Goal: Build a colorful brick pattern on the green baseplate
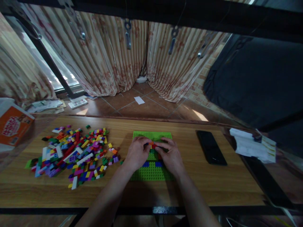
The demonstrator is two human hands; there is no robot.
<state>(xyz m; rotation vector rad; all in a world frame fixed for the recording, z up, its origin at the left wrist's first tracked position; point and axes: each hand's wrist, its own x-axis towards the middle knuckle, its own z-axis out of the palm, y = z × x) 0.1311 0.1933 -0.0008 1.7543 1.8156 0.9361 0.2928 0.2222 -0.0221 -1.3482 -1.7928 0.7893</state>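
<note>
Green baseplate (151, 135) lay mid-desk (213, 186), partly hidden under left hand (137, 153) and right hand (172, 156); both grips pinched barely discernible red-orange bricks (153, 145) upon it. Loose brick pile (73, 153) at 9 o'clock.

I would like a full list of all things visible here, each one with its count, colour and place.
table: one, light brown wood, across the foreground
baseplate: one, green, middle of the table, partly under the hands
bricks on the baseplate: a few, blue, red and orange, near its middle
loose bricks: one large pile, many colours, left of the baseplate
phone: one, black, right of the baseplate
box: one, orange and white, far left
paper sheets: a stack, white, right end of the table
curtains: striped beige, behind the table
left hand: one, on the baseplate, fingertips at the red and orange bricks
right hand: one, beside it, fingertips at the same bricks
</note>
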